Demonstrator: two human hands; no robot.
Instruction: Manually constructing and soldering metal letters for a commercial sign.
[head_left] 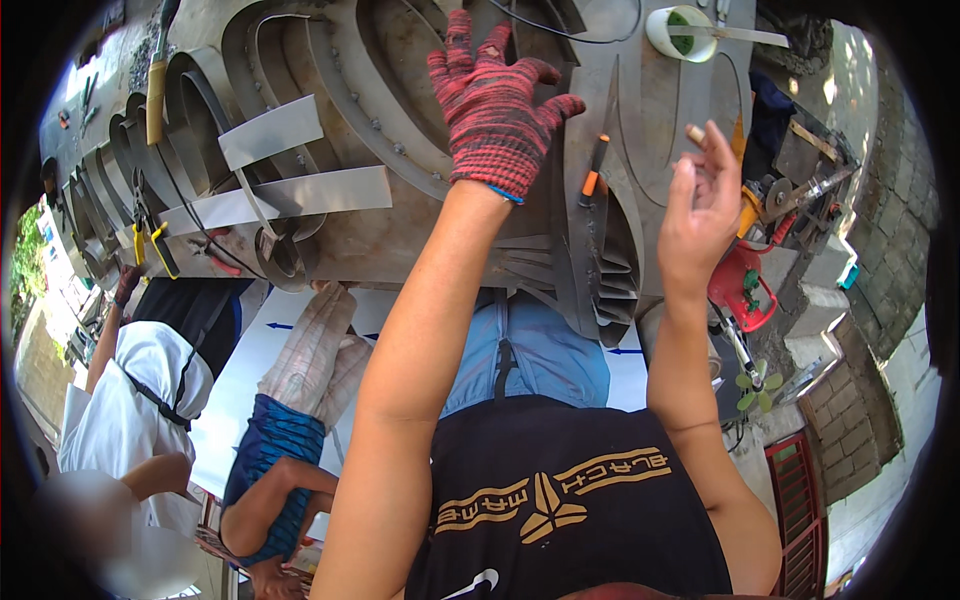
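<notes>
Reaching left hand: upper centre of the frame, in a red-and-black knit glove (497,125); fingers spread wide, nothing grasped; whether the fingertips touch the metal behind them cannot be told
Bare right hand: right of centre (705,205); fingers pointing up and loosely curled; a small tan tip shows among them, and I cannot tell whether it is something held
Orange-and-black handle: on the bench (370,245), between the two hands (596,165); right of the gloved hand, left of the bare one; the left hand looks nearer, its thumb just beside the upper end
Handle's long axis: close to vertical in the frame, upper end leaning slightly right; a slim dark point rises above it, perhaps its blade, aimed at the top edge
Curved metal strip: left of the glove (352,103); bowing from upper left down toward the gloved wrist
White cup: upper right (657,32), green inside; a flat strip lies across it
</notes>
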